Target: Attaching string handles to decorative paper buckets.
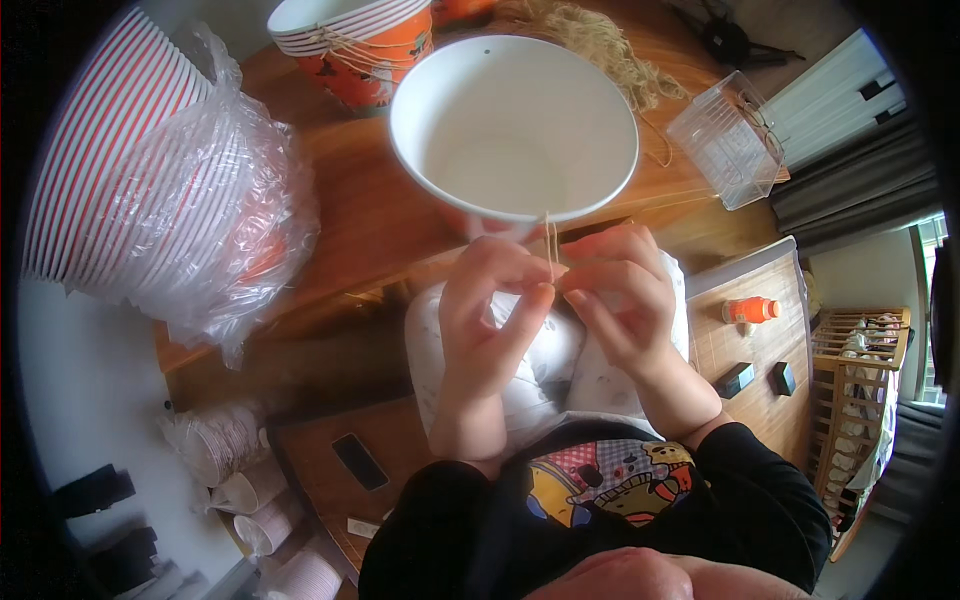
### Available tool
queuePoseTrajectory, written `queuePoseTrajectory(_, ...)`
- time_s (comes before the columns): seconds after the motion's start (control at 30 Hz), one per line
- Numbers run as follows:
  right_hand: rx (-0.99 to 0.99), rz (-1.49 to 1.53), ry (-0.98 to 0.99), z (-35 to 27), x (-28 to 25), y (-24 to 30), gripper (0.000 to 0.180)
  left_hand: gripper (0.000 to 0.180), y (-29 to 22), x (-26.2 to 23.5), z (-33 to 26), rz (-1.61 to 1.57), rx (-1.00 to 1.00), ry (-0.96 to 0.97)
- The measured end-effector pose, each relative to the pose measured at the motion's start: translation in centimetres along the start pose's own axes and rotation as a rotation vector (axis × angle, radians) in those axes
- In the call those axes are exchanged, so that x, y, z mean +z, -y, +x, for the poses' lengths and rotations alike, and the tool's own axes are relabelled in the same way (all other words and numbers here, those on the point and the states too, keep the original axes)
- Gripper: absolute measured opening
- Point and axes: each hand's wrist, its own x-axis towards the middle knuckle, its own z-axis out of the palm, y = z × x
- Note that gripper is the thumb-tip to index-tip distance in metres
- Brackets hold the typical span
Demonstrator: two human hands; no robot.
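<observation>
A large paper bucket (515, 125) with a white inside stands at the table's near edge, its open mouth tipped toward me. A thin loop of twine (551, 240) hangs from the near side of its rim. Just below that rim, my left hand (488, 315) pinches the twine between thumb and forefinger. My right hand (628, 300) meets it from the other side, its fingertips also closed on the twine. The fingertips almost touch, and they hide the lower ends of the strand. A second hole shows in the far side of the bucket wall.
Left on the wooden table (335, 190) lies a tall stack of nested buckets (110, 150) in clear plastic. Orange printed buckets (370, 65) with twine stand behind. Loose twine (605, 45) and a clear plastic box (730, 140) are at the far right. A phone (360, 462) lies lower left.
</observation>
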Motion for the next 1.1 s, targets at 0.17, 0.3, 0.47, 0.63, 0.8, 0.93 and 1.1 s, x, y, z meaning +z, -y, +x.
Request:
queuePoseTrajectory(0.17,0.015,0.069,0.022,-0.1,-0.1,0.1,0.019,0.006,-0.1,0.4,0.4,-0.014,-0.075,-0.026)
queuePoseTrajectory(0.3,0.013,0.083,0.023,-0.3,0.0,-0.1,0.018,0.006,-0.1,0.2,0.2,-0.096,-0.154,0.030)
queuePoseTrajectory(0.47,0.020,0.056,0.006,-0.2,-0.1,-0.1,0.018,0.009,0.2,0.4,-0.1,-0.202,-0.236,-0.040)
queuePoseTrajectory(0.63,-0.009,0.010,0.014,0.0,-0.5,0.0,0.018,0.010,0.4,0.3,-0.2,-0.101,-0.137,-0.020)
queuePoseTrajectory(0.8,-0.049,0.002,-0.082,-0.3,-0.3,0.1,0.023,0.013,-0.1,0.7,-0.4,-0.166,-0.184,-0.107)
queuePoseTrajectory(0.93,-0.123,-0.111,-0.147,-0.6,-0.5,0.8,0.026,0.013,-0.2,0.8,-0.6,-0.211,-0.207,-0.140)
queuePoseTrajectory(1.1,-0.265,-0.215,-0.168,-0.3,-0.5,0.2,0.033,0.013,0.1,0.8,-0.6,-0.226,-0.221,-0.152)
